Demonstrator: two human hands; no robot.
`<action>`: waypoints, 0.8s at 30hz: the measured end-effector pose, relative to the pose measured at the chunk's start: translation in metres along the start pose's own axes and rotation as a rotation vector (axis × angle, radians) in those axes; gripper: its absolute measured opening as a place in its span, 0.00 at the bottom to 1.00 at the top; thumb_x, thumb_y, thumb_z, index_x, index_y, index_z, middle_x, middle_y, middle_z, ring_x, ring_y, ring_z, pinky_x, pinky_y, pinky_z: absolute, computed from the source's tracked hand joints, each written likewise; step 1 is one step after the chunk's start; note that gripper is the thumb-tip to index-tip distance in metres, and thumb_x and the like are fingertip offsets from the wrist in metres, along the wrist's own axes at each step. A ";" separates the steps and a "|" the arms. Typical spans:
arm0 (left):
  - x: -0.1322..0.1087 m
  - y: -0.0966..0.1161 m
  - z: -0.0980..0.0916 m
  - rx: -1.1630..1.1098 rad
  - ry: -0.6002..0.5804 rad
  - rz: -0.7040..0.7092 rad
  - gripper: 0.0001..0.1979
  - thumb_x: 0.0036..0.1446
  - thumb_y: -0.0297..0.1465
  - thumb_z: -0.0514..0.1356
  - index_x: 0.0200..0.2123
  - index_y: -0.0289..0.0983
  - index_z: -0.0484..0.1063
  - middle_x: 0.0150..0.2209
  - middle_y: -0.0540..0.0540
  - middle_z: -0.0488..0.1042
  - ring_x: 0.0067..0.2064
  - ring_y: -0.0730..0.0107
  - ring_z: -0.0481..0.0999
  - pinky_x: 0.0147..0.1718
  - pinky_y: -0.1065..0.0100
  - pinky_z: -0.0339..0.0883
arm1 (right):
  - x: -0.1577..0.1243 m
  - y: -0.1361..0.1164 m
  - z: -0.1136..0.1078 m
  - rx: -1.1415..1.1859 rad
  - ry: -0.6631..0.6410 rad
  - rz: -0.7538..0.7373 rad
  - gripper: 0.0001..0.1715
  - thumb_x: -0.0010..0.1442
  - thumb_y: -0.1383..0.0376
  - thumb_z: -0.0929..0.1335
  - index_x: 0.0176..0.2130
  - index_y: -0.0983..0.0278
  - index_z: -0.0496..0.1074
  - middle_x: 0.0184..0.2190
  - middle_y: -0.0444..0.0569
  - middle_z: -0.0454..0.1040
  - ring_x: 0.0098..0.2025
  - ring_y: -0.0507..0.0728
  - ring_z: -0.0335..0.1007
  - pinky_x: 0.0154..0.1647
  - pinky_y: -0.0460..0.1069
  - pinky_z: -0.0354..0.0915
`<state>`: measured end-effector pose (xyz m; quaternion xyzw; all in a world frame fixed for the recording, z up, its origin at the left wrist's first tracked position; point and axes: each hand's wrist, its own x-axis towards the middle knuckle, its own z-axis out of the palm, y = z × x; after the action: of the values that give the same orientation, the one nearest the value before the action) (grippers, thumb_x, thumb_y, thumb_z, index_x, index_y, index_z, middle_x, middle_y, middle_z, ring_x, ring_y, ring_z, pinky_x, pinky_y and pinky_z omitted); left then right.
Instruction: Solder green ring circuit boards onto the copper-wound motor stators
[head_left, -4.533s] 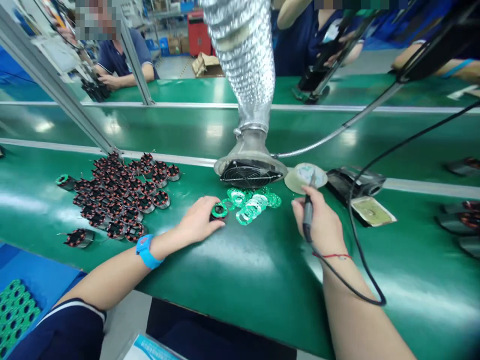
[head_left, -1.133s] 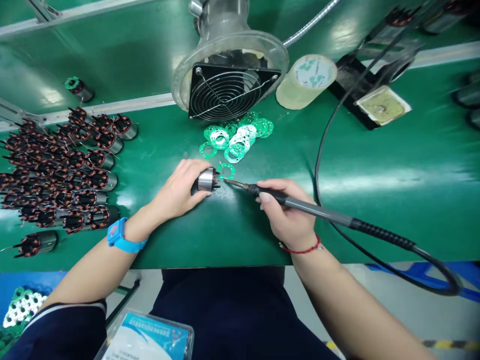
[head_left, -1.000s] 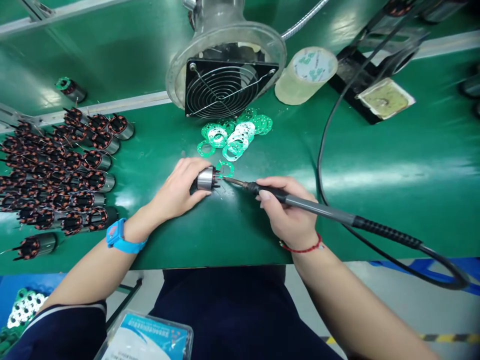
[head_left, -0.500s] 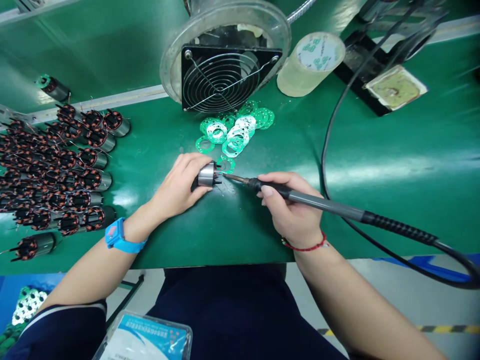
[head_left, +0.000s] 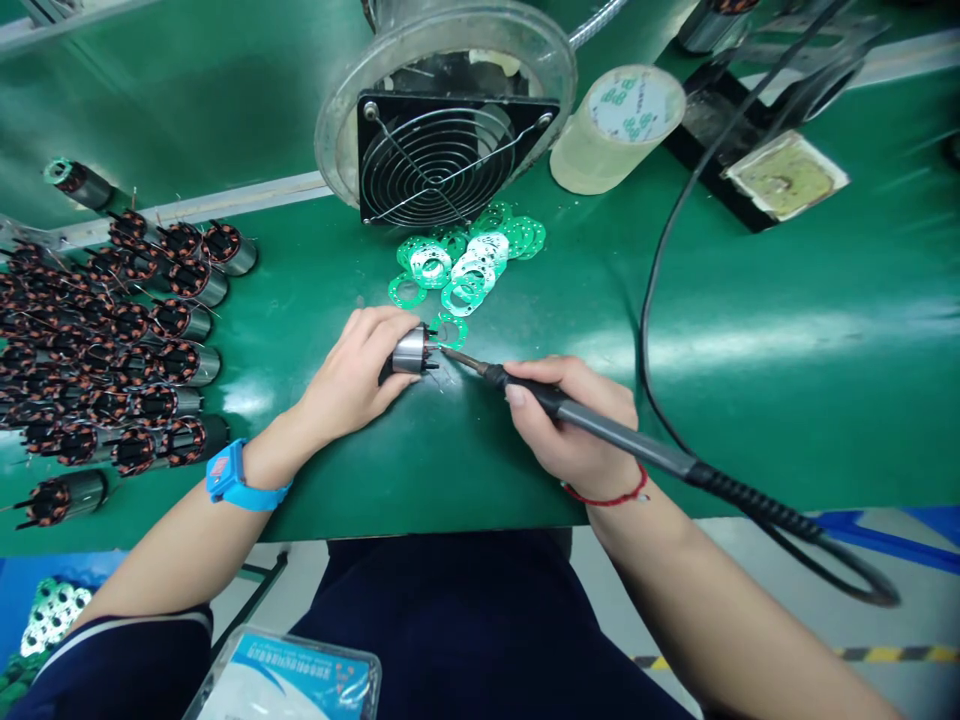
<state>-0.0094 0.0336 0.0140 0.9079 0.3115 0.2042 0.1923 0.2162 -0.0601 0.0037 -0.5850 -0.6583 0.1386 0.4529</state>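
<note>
My left hand (head_left: 358,372) is closed round a motor stator (head_left: 411,350), a metal cylinder lying on its side with black prongs and thin wires facing right. In my right hand (head_left: 577,420) is a soldering iron (head_left: 622,430), gripped like a pen. Its tip points left and reaches the wires at the stator's pronged end; whether it touches them I cannot tell. Just behind the tip lies a green ring-shaped circuit board (head_left: 452,330). More ring boards (head_left: 476,275), some white and some green, are heaped farther back.
Rows of stators (head_left: 142,350) fill the bench's left side. A fan with a wire guard (head_left: 442,165) stands at the back, beside a tape roll (head_left: 600,150). At the back right is a soldering stand with a sponge (head_left: 787,178). The iron's black cable (head_left: 643,330) loops across the right.
The handle of the soldering iron has tilted, its rear end dropping towards me, and my right hand has shifted slightly left. My left hand still holds the stator in place.
</note>
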 end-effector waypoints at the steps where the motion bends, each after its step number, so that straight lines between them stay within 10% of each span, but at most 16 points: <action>1: 0.000 0.000 0.000 0.003 0.003 0.002 0.22 0.62 0.32 0.59 0.57 0.38 0.60 0.53 0.38 0.69 0.55 0.55 0.68 0.54 0.51 0.63 | 0.000 -0.001 0.000 -0.030 -0.005 -0.050 0.06 0.59 0.63 0.67 0.38 0.58 0.74 0.29 0.46 0.80 0.27 0.55 0.77 0.28 0.49 0.73; 13: 0.000 0.001 -0.001 0.009 0.003 0.014 0.22 0.62 0.31 0.59 0.57 0.37 0.61 0.52 0.38 0.69 0.54 0.55 0.68 0.54 0.52 0.64 | -0.001 0.002 0.002 0.027 0.140 -0.024 0.13 0.60 0.63 0.67 0.47 0.57 0.71 0.37 0.49 0.79 0.33 0.57 0.75 0.34 0.55 0.73; 24: 0.001 0.005 -0.002 -0.031 0.030 -0.092 0.23 0.57 0.31 0.63 0.55 0.35 0.65 0.50 0.38 0.71 0.53 0.55 0.70 0.53 0.52 0.65 | 0.003 -0.004 0.003 0.116 -0.182 0.163 0.19 0.67 0.64 0.62 0.56 0.57 0.65 0.37 0.45 0.81 0.34 0.54 0.80 0.39 0.50 0.75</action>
<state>-0.0074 0.0310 0.0182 0.8863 0.3527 0.2136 0.2109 0.2120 -0.0577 0.0064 -0.5944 -0.6379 0.2653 0.4115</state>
